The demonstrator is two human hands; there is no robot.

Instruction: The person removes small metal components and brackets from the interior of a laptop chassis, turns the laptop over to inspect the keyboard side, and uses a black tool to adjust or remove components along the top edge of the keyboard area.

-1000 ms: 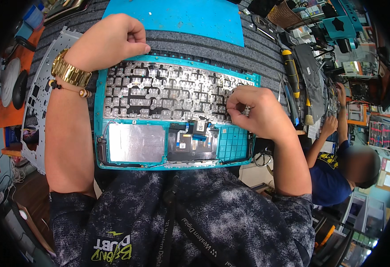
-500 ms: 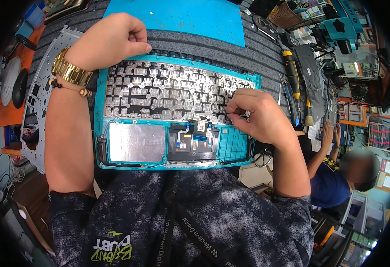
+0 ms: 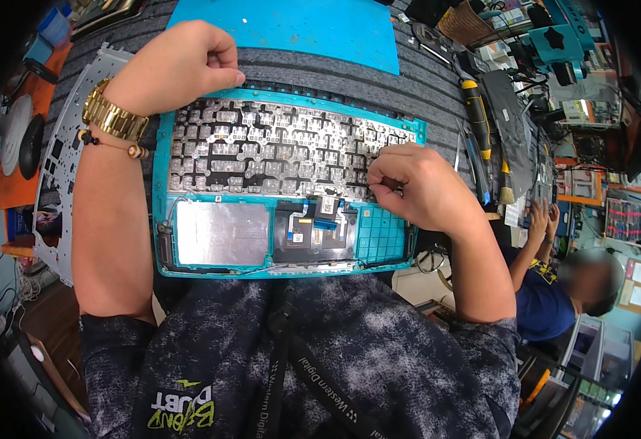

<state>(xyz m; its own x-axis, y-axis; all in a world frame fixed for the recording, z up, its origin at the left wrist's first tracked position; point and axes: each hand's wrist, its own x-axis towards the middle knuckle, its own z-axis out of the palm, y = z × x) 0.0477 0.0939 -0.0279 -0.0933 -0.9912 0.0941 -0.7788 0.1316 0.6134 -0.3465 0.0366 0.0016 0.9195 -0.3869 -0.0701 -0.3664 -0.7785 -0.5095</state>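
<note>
A teal laptop top case (image 3: 161,164) lies with its inner side up, near edge against my body. Set in it is a silver keyboard backing plate (image 3: 236,150) with many black cutouts. The touchpad module (image 3: 302,249) with ribbon cables sits at the near middle. Curled at the far left edge of the case, my left hand (image 3: 170,66) has thumb and fingers closed together; what they hold is hidden. My right hand (image 3: 426,186) pinches at the right part of the plate, on something too small to make out.
A blue mat (image 3: 298,33) lies beyond the case on the grey ridged bench. A perforated metal sheet (image 3: 61,161) stands left, beside my forearm. To the right are a yellow-black screwdriver (image 3: 475,113), a brush (image 3: 506,186) and tweezers (image 3: 458,143). Another person (image 3: 555,289) works farther right.
Both hands stay nearly where they were, with only a slight shift to the left along with the case in view. The other person's hands draw closer together.
</note>
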